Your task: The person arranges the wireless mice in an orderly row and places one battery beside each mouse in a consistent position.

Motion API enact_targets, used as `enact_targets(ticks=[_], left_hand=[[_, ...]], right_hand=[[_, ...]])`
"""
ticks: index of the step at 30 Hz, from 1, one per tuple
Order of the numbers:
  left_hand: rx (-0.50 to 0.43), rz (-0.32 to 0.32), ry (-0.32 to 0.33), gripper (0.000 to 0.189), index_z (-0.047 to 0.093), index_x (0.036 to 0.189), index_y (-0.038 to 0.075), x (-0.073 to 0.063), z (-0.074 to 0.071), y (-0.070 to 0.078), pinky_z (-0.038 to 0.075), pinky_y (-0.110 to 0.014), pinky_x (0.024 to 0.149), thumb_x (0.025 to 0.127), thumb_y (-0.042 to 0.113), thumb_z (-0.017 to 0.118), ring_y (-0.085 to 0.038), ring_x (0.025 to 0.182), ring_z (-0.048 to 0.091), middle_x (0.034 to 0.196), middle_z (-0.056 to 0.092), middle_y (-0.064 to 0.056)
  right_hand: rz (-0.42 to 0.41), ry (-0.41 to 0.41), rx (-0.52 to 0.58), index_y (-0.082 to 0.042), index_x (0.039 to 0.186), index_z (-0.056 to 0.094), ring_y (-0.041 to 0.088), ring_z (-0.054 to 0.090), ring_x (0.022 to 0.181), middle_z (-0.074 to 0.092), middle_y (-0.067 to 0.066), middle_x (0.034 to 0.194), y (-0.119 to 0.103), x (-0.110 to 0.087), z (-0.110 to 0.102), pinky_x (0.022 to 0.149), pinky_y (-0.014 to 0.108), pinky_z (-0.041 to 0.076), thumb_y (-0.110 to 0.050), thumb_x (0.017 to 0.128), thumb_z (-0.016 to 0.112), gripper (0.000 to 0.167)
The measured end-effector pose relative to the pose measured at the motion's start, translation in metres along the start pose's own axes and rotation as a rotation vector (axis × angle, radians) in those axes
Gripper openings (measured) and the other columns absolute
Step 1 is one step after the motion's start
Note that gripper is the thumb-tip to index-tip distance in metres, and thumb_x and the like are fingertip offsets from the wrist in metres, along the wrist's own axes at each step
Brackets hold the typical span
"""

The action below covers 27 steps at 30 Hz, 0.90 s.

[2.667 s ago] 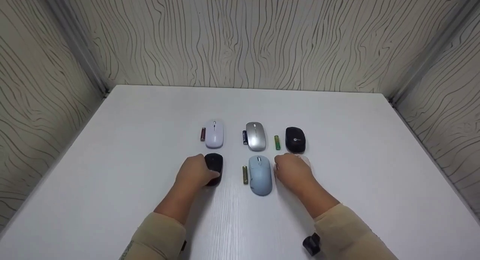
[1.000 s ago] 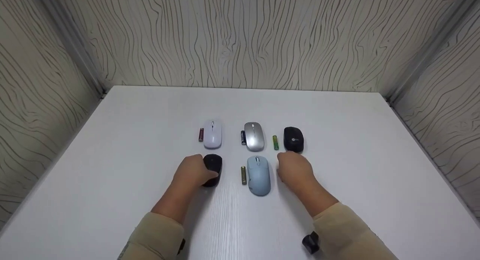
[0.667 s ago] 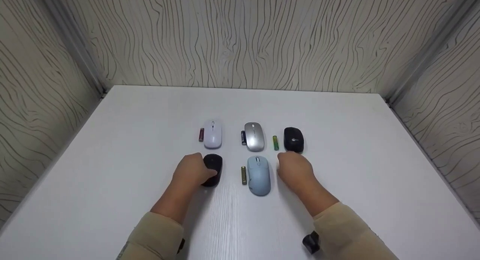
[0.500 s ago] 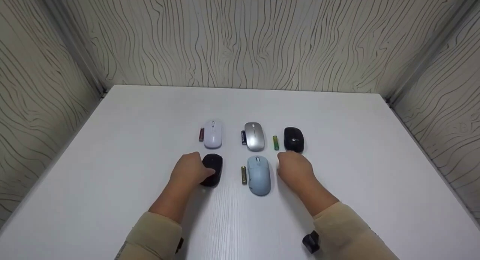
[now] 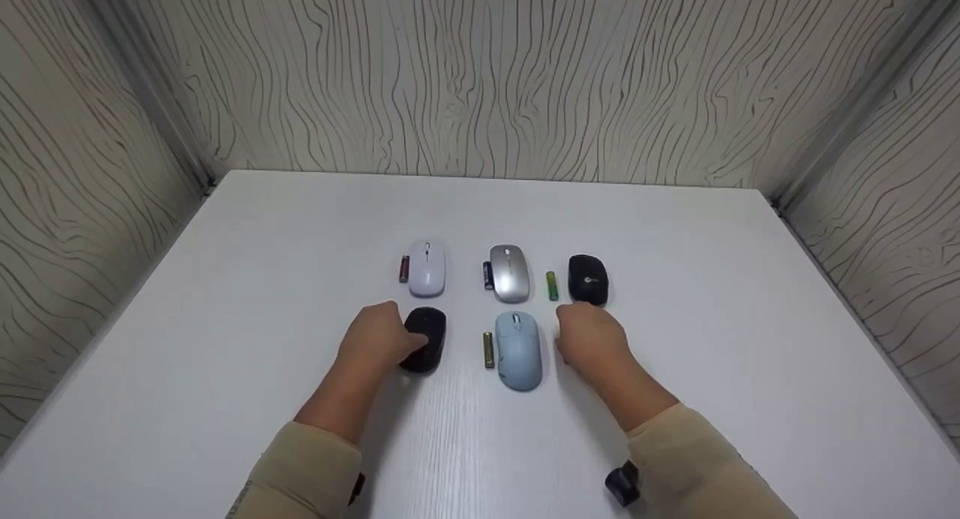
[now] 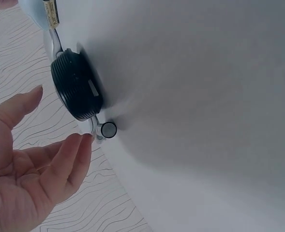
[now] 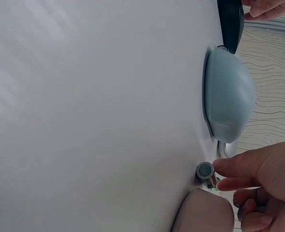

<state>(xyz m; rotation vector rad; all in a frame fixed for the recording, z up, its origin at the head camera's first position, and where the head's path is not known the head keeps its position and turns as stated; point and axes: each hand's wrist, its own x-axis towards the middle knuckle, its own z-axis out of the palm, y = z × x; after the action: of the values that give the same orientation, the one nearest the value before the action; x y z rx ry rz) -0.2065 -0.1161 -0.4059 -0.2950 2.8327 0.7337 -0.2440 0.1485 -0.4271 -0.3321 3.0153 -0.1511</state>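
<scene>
My left hand (image 5: 375, 335) is at the left side of the near black mouse (image 5: 425, 343), its thumb overlapping the mouse in the head view. In the left wrist view the thumb and fingers are spread apart, fingertips right at a battery (image 6: 109, 129) beside that mouse. My right hand (image 5: 592, 335) is low over the table, to the right of the light blue mouse (image 5: 519, 352). Its thumb and forefinger pinch a battery (image 7: 205, 170) between the blue mouse and a pinkish mouse (image 7: 205, 212). The hand hides both from the head view.
Along the back row are a lavender mouse (image 5: 427, 269) with a red battery (image 5: 404, 268), a silver mouse (image 5: 510, 273) with a dark battery (image 5: 488, 275), and another black mouse (image 5: 588, 280) with a green battery (image 5: 552, 286). A gold-green battery (image 5: 489, 350) lies left of the blue mouse.
My left hand has drawn slightly left and its thumb covers less of the black mouse. The pale mouse, partly visible by my right hand at first, is now behind it in the head view.
</scene>
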Motion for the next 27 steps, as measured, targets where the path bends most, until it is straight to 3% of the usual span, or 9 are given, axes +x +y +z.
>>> enact_targets(ticks=[6,15,27], left_hand=[[-0.006,-0.001,0.001,0.049,0.056,0.108,-0.007,0.0,-0.001,-0.001,0.047,-0.037,0.077,0.077,0.028,0.07,-0.021,0.081,0.055,0.098,0.062,-0.017],[-0.001,-0.008,-0.002,0.05,0.056,0.109,-0.006,-0.001,-0.003,0.001,0.048,-0.036,0.076,0.077,0.03,0.07,-0.021,0.079,0.054,0.098,0.062,-0.015],[0.004,0.012,0.012,0.048,0.056,0.107,-0.006,0.0,-0.014,0.0,0.047,-0.037,0.077,0.078,0.029,0.069,-0.021,0.079,0.053,0.097,0.062,-0.015]], right_hand=[[-0.005,-0.004,0.008,0.0,0.095,0.063,0.027,0.062,0.079,0.064,0.015,0.088,0.0,0.0,0.0,0.07,0.041,0.051,-0.008,0.083,0.058,0.015],[-0.024,0.007,-0.022,-0.001,0.095,0.062,0.024,0.06,0.071,0.064,0.014,0.085,0.0,0.001,0.002,0.065,0.039,0.051,-0.013,0.08,0.066,0.019],[-0.004,-0.019,-0.014,0.001,0.106,0.061,0.031,0.062,0.089,0.064,0.018,0.097,-0.001,-0.002,-0.001,0.075,0.042,0.05,-0.016,0.082,0.064,0.029]])
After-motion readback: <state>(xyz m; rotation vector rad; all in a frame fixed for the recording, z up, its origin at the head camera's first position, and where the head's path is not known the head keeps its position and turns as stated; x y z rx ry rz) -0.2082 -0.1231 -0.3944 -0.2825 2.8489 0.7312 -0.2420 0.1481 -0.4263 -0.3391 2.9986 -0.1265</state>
